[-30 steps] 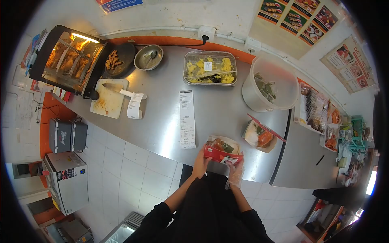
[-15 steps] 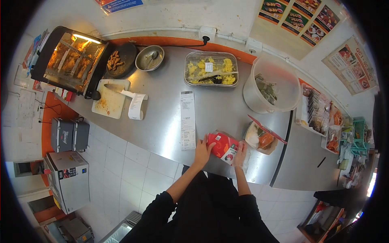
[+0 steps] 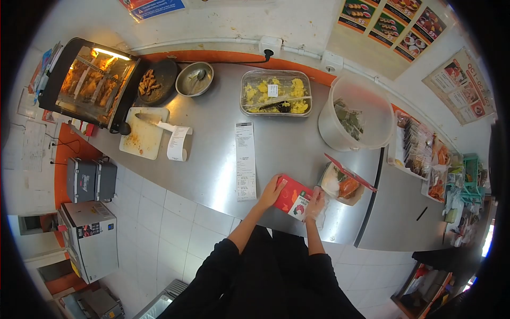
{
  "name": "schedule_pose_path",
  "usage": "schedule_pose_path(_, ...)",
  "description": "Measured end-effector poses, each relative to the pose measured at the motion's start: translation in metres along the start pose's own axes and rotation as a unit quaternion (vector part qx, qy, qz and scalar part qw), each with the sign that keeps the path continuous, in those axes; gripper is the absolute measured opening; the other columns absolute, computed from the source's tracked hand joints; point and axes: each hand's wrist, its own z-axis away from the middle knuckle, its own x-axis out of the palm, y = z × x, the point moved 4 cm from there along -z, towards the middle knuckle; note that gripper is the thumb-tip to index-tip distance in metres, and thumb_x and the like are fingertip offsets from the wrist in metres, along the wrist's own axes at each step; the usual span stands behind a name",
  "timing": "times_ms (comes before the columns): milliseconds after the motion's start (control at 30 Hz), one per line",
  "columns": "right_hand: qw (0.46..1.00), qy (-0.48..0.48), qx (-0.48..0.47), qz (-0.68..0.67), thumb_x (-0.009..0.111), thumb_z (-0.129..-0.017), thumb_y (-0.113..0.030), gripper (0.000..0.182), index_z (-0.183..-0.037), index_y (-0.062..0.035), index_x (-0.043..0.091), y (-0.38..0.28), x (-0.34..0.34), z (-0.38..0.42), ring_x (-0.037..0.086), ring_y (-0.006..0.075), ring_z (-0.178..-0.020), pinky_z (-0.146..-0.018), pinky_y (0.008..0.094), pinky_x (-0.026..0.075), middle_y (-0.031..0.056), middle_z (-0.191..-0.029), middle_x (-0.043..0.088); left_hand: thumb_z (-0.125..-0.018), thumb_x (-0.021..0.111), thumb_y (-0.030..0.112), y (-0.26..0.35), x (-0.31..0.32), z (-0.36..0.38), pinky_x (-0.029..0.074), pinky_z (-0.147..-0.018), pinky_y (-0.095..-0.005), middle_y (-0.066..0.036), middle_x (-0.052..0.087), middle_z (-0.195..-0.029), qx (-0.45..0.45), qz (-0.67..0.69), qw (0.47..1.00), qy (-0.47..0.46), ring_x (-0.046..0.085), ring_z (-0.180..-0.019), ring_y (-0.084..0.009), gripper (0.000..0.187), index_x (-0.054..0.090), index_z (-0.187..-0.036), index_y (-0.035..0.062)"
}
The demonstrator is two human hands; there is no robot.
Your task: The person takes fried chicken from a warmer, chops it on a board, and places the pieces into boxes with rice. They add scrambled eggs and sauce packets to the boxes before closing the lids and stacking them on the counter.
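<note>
A red printed cardboard food box with a white panel lies between my hands at the counter's near side. My left hand grips its left end, fingers round the upper corner. At the right end, my right hand, in a clear plastic glove, has its fingers on the box's edge. Just right of that hand stands an open food box holding white rice, a browned piece of food and something green, its red lid flap raised. A long printed receipt lies flat left of my left hand.
Farther back sit a clear tray of yellow food and a large plastic tub with leafy packets. To the left are a metal bowl, a dark pan, a knife on a cutting board, another receipt and a lit glass-fronted warmer.
The red box has turned slightly, and its printed face now looks flatter and squarer. My left hand has shifted a little to the box's upper left corner. The right hand stays at its right end.
</note>
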Motion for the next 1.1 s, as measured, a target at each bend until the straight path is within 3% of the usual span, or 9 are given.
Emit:
schedule_pose_path(33,1.000,0.002,-0.003,0.021,0.052,-0.100,-0.028,0.027,-0.100,-0.0015,0.059,-0.003,-0.002,0.002,0.056,0.0140,-0.078,-0.074,0.0295,0.047,0.0069,-0.084,0.060,-0.092,0.060,0.039,-0.001,0.000,0.003,0.038,-0.104,-0.0417,-0.027,0.043,-0.136,0.005,-0.012,1.000,0.012,0.043,-0.126,-0.0439,0.058,0.046,-0.133,-0.0002)
schedule_pose_path(133,0.999,-0.003,0.036,0.002,0.052,-0.100,-0.028,0.027,-0.100,-0.0017,0.059,-0.012,-0.001,0.006,0.054,0.0141,-0.076,-0.073,0.0304,0.046,0.0078,-0.082,0.060,-0.090,0.062,0.042,0.000,-0.004,0.024,0.038,-0.103,-0.0459,-0.026,0.041,-0.137,0.055,-0.311,0.932,0.179,0.043,-0.125,-0.0416,0.062,0.045,-0.137,0.0046)
schedule_pose_path(233,0.999,0.004,0.032,0.017,0.055,-0.099,-0.029,0.029,-0.099,-0.0010,0.061,-0.021,-0.002,0.007,0.059,0.0139,-0.074,-0.070,0.0306,0.049,0.0081,-0.082,0.063,-0.084,0.070,0.041,0.060,-0.009,0.050,0.038,-0.101,-0.0492,-0.026,0.044,-0.132,-0.032,-0.464,0.870,0.164,0.047,-0.119,-0.0409,0.071,0.043,-0.142,0.0097)
schedule_pose_path(433,0.998,0.012,0.040,-0.039,0.052,-0.100,-0.030,0.028,-0.098,-0.0030,0.059,-0.017,0.002,0.008,0.052,0.0137,-0.071,-0.068,0.0299,0.045,0.0061,-0.078,0.057,-0.074,0.081,0.032,0.010,-0.019,0.046,0.046,-0.094,-0.0473,-0.026,0.053,-0.121,-0.112,-0.354,0.928,0.040,0.056,-0.108,-0.0448,0.093,0.029,-0.150,0.0185)
schedule_pose_path(533,1.000,0.017,0.008,-0.005,0.055,-0.099,-0.027,0.026,-0.099,-0.0019,0.061,-0.012,0.000,0.006,0.057,0.0109,-0.067,-0.057,0.0297,0.049,0.0078,-0.080,0.063,-0.073,0.082,0.026,-0.028,-0.022,0.031,0.050,-0.088,-0.0448,-0.023,0.062,-0.113,-0.019,-0.283,0.958,-0.031,0.063,-0.101,-0.0396,0.091,0.031,-0.147,0.0168)
schedule_pose_path(633,0.998,-0.010,0.033,0.048,0.053,-0.099,-0.028,0.027,-0.096,-0.0023,0.060,-0.018,-0.002,0.007,0.057,0.0124,-0.065,-0.058,0.0307,0.051,0.0077,-0.077,0.061,-0.072,0.082,0.020,-0.008,-0.026,0.033,0.051,-0.087,-0.0430,-0.021,0.065,-0.110,-0.053,-0.260,0.963,-0.037,0.066,-0.100,-0.0341,0.082,0.036,-0.140,0.0107)
schedule_pose_path(733,0.999,0.025,-0.006,0.025,0.051,-0.100,-0.030,0.029,-0.093,-0.0026,0.059,-0.001,0.001,0.004,0.056,0.0134,-0.061,-0.057,0.0313,0.051,0.0079,-0.074,0.058,-0.068,0.084,0.013,0.014,-0.023,0.039,0.052,-0.085,-0.0425,-0.019,0.065,-0.109,-0.055,-0.249,0.967,0.012,0.065,-0.100,-0.0352,0.079,0.039,-0.134,0.0121)
schedule_pose_path(1033,0.998,-0.016,0.043,0.050,0.046,-0.101,-0.033,0.037,-0.099,0.0008,0.059,-0.046,-0.010,0.012,0.061,0.0221,-0.074,-0.067,0.0350,0.050,0.0149,-0.084,0.063,-0.069,0.076,-0.009,0.035,-0.012,0.055,0.053,-0.087,-0.0364,-0.019,0.057,-0.123,0.010,-0.043,0.997,0.060,0.062,-0.107,-0.0301,0.083,0.035,-0.139,0.0101)
schedule_pose_path(1100,0.997,-0.012,0.066,0.030,0.047,-0.101,-0.033,0.036,-0.101,0.0007,0.059,-0.038,-0.009,0.010,0.061,0.0216,-0.071,-0.066,0.0350,0.051,0.0150,-0.084,0.063,-0.076,0.074,-0.002,0.031,-0.011,0.055,0.050,-0.095,-0.0380,-0.020,0.051,-0.130,0.005,-0.041,0.998,0.045,0.058,-0.114,-0.0313,0.078,0.034,-0.142,0.0080)
